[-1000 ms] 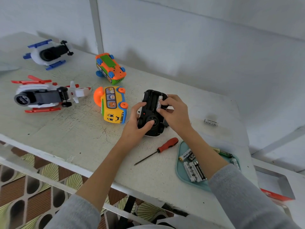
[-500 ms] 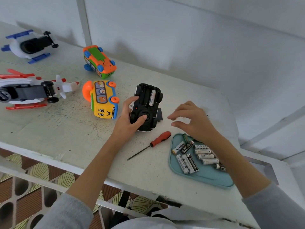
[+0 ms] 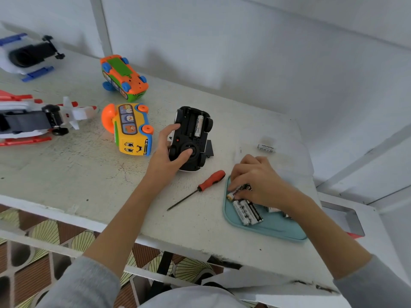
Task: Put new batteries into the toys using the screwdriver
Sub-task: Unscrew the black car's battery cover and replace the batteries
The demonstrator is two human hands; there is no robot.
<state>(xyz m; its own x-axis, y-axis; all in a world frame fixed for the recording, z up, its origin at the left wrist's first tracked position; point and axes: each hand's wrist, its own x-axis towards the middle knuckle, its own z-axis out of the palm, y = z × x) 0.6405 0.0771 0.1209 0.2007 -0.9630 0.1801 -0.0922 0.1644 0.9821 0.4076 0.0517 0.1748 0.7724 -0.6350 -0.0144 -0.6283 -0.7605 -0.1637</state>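
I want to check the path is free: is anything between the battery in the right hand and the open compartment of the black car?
Nothing visible blocks it. The right hand pinches a battery over the tray. The screwdriver lies flat on the table, below the path to the black car, whose compartment is uncovered.

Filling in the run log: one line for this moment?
left hand: holds car | right hand: pinches battery at tray | screwdriver: idle

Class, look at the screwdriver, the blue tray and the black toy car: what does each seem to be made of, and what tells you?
Screwdriver: thin dark shaft, likely metal; matte red-orange handle, probably plastic or rubber.
Blue tray: matte, rounded soft-looking rim, perhaps silicone or plastic.
Black toy car: moulded black plastic, by its ribbed battery bay and slight sheen.
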